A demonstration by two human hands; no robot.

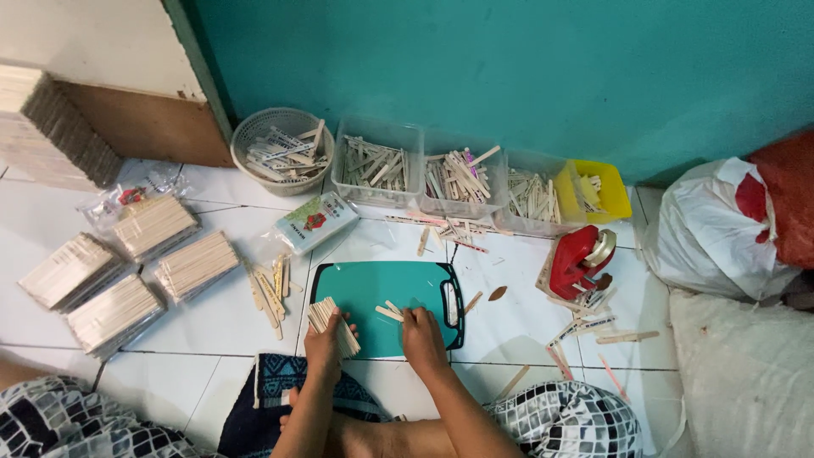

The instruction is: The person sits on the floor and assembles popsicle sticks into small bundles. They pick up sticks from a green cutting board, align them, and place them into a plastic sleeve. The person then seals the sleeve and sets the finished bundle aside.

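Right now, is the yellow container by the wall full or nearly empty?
Nearly empty. The yellow container holds only a few wooden sticks, and most of its yellow inner wall and bottom show bare.

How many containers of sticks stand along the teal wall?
5: a round basket at left, then three clear tubs, then a yellow tub at right.

A white tiled floor (509, 318) is carrying everything. A teal cutting board (373, 293) is lying at its middle, bundled stick packs (127, 271) are sitting to the left, a round basket (282, 151) and a row of tubs (462, 178) are standing along the wall, a red tape dispenser (581, 259) is resting to the right, and loose sticks (270, 293) are lying scattered about.
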